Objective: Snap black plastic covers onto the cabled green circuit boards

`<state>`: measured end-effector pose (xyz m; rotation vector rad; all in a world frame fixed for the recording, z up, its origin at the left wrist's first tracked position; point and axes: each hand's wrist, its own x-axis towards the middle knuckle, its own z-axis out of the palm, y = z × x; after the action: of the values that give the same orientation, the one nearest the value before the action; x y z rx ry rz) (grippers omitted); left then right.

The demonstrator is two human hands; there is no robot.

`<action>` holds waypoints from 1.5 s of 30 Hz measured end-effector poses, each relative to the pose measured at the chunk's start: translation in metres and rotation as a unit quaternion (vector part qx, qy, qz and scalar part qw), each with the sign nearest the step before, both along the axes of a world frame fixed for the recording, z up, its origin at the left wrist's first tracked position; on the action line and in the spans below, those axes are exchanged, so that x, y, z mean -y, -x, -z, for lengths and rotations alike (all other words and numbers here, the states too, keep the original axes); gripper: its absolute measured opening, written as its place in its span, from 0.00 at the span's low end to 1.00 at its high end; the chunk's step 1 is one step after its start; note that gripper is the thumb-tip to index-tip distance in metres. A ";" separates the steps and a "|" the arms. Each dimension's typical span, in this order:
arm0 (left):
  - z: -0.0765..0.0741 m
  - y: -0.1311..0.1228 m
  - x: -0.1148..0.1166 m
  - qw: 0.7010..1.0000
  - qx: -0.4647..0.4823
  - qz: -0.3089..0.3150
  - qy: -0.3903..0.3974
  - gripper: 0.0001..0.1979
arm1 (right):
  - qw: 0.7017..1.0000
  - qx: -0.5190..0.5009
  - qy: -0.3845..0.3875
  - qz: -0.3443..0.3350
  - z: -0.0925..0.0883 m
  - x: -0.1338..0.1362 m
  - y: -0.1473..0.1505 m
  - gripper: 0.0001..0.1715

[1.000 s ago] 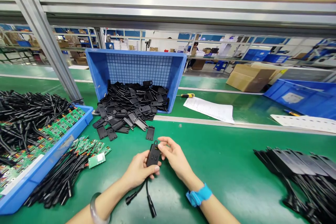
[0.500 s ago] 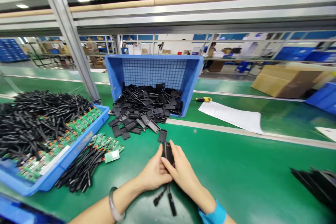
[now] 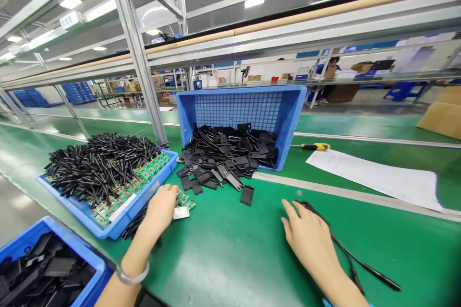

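My left hand [image 3: 161, 208] reaches to the left onto a loose pile of green circuit boards with black cables [image 3: 184, 199] beside the blue tray; its fingers curl down over the pile and are mostly hidden. A pale board [image 3: 180, 212] lies right at its thumb. My right hand [image 3: 310, 239] lies flat with fingers stretched out on the green mat, over a black cased unit [image 3: 309, 207] whose thin black cables [image 3: 370, 268] trail off to the right. The two hands are far apart.
A blue crate [image 3: 293, 120] tipped on its side spills black plastic covers [image 3: 223, 163]. A blue tray [image 3: 118, 223] holds cabled boards. A blue bin [image 3: 77, 254] of black parts sits bottom left. A yellow-handled screwdriver [image 3: 317, 146], white paper [image 3: 382, 180] and a metal post [image 3: 144, 81] stand behind.
Both hands held the black unit together before. Now they have parted: the left went to the board pile, the right lies over the unit on the mat. The view swung left.
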<state>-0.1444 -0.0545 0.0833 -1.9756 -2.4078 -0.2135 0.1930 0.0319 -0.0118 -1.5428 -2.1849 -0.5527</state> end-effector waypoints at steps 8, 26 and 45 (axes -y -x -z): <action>0.006 0.052 0.029 0.986 -0.088 -0.144 -0.008 0.10 | 0.975 -0.145 0.080 -0.151 0.001 0.012 0.021 0.20; 0.031 -0.080 -0.081 0.959 0.171 0.224 -0.024 0.08 | 0.297 -0.781 0.536 -0.120 -0.020 0.031 0.054 0.19; 0.055 -0.134 -0.060 0.710 0.689 0.098 0.109 0.12 | 0.675 -0.641 0.303 -0.205 -0.008 0.026 0.050 0.16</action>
<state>-0.0105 0.0059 0.0283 -2.6506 -2.7671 -2.2217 0.1430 0.0055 -0.0043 -0.9660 -1.3730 1.2022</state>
